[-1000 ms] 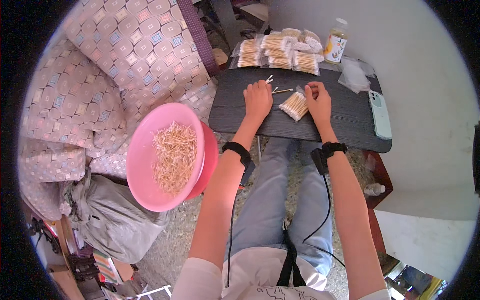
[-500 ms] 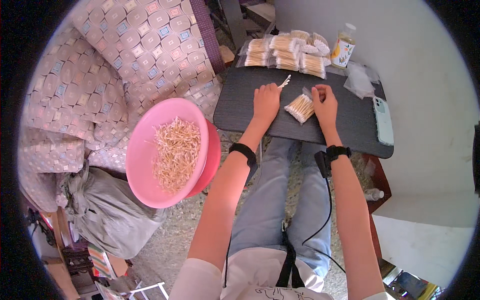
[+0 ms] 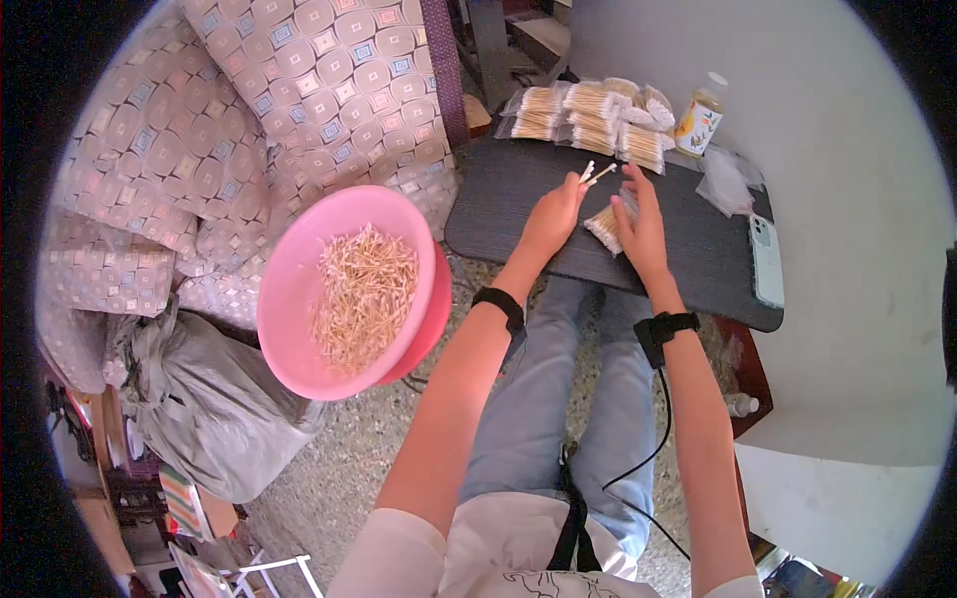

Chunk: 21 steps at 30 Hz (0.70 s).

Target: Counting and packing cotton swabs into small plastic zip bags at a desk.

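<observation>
My left hand (image 3: pixel 551 221) is closed around a few cotton swabs (image 3: pixel 590 174), whose white tips stick out past the fingers. One swab slants toward the fingertips of my right hand (image 3: pixel 643 227). My right hand has its fingers stretched and its thumb apart, with nothing plainly gripped. Beside and partly beneath it, a small clear bag of cotton swabs (image 3: pixel 603 229) lies on the dark tabletop (image 3: pixel 498 204); my hand hides part of it. On the left, a pink basin (image 3: pixel 289 329) holds a heap of loose cotton swabs (image 3: pixel 364 289).
Filled swab bags (image 3: pixel 593 115) are stacked along the table's far edge, beside a bottle (image 3: pixel 701 118) with yellowish contents. Empty clear bags (image 3: pixel 728 182) and a pale phone (image 3: pixel 766 261) lie at the right. Patterned cushions (image 3: pixel 339 80) and a grey sack (image 3: pixel 219 409) are at the left.
My left hand's swabs have come closer to my right hand. My right hand's fingers have straightened upward, and it covers more of the small bag. The whole view has shifted slightly.
</observation>
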Each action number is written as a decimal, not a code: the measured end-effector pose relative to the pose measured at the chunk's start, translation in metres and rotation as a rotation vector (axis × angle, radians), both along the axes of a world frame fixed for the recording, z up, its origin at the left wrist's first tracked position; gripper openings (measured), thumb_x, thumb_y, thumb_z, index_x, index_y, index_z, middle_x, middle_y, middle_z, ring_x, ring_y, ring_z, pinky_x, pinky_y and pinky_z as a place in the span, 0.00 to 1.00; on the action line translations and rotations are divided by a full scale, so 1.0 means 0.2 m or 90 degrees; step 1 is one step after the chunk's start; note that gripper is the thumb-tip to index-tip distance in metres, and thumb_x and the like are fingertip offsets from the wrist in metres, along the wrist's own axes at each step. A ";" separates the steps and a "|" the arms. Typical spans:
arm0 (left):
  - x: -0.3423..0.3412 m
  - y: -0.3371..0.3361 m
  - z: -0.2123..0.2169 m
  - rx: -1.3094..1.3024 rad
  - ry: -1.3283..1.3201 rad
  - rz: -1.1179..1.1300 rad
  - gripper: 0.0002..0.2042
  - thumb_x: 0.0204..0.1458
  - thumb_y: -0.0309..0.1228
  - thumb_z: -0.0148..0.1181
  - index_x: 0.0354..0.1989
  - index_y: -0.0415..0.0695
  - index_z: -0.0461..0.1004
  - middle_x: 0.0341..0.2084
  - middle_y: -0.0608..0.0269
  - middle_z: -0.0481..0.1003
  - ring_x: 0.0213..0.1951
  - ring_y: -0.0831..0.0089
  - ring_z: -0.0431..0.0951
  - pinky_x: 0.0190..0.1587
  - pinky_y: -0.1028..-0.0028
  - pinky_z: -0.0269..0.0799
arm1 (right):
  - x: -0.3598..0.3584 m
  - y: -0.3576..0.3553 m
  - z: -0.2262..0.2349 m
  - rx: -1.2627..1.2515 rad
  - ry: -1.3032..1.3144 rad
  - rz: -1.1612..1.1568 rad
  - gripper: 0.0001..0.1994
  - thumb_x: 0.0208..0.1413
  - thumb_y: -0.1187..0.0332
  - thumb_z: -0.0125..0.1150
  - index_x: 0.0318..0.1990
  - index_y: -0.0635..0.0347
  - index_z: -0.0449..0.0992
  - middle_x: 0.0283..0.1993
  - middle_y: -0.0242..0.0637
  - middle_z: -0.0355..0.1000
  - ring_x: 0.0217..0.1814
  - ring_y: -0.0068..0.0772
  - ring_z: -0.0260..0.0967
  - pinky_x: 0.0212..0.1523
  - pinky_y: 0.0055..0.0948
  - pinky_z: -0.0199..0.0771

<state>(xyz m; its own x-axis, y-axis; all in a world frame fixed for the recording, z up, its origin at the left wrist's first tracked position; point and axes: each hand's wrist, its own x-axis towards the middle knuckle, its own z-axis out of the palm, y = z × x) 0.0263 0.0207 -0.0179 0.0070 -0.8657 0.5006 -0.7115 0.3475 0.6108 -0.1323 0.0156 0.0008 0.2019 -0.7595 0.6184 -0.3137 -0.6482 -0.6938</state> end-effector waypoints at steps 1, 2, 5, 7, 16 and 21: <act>0.00 0.01 0.00 -0.001 -0.005 -0.004 0.11 0.62 0.36 0.39 0.34 0.40 0.58 0.22 0.43 0.72 0.27 0.43 0.72 0.28 0.51 0.65 | 0.02 0.01 0.02 -0.012 0.002 0.015 0.25 0.57 0.69 0.54 0.61 0.63 0.58 0.59 0.47 0.62 0.57 0.45 0.63 0.57 0.37 0.61; -0.01 0.01 -0.01 -0.002 -0.008 -0.012 0.11 0.62 0.36 0.39 0.34 0.40 0.58 0.22 0.43 0.72 0.27 0.43 0.72 0.28 0.51 0.65 | 0.02 0.00 0.03 -0.024 0.007 0.026 0.26 0.57 0.69 0.54 0.62 0.63 0.56 0.60 0.48 0.61 0.58 0.46 0.62 0.58 0.37 0.61; -0.01 0.00 -0.01 0.003 -0.028 -0.011 0.10 0.62 0.35 0.40 0.34 0.40 0.58 0.23 0.42 0.72 0.28 0.42 0.72 0.28 0.51 0.65 | 0.06 0.00 0.02 -0.034 0.028 0.048 0.28 0.57 0.69 0.54 0.64 0.62 0.54 0.60 0.50 0.61 0.58 0.47 0.62 0.58 0.35 0.61; -0.03 0.00 -0.01 0.005 -0.008 -0.040 0.08 0.60 0.32 0.42 0.35 0.39 0.58 0.25 0.39 0.71 0.31 0.41 0.72 0.30 0.50 0.65 | 0.06 -0.03 0.00 -0.059 0.070 0.033 0.28 0.57 0.69 0.55 0.64 0.62 0.54 0.58 0.52 0.63 0.54 0.47 0.66 0.53 0.35 0.65; 0.01 0.02 -0.01 -0.032 -0.036 -0.063 0.07 0.57 0.29 0.46 0.36 0.39 0.58 0.26 0.38 0.71 0.34 0.42 0.73 0.32 0.51 0.66 | 0.15 0.02 0.00 0.016 -0.048 0.041 0.21 0.57 0.72 0.54 0.59 0.62 0.63 0.48 0.50 0.71 0.42 0.44 0.72 0.40 0.34 0.72; -0.01 0.03 0.00 -0.024 -0.075 -0.033 0.08 0.59 0.32 0.46 0.36 0.39 0.59 0.23 0.40 0.71 0.31 0.42 0.72 0.30 0.51 0.65 | 0.13 -0.03 0.01 -0.105 0.026 -0.016 0.13 0.55 0.75 0.54 0.49 0.65 0.72 0.45 0.49 0.73 0.41 0.39 0.74 0.37 0.29 0.74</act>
<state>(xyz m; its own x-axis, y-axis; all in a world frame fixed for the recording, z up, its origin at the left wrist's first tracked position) 0.0242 0.0259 -0.0169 -0.0984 -0.8435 0.5281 -0.7574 0.4077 0.5100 -0.1058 0.0100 0.0025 0.2116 -0.6536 0.7266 -0.3578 -0.7436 -0.5647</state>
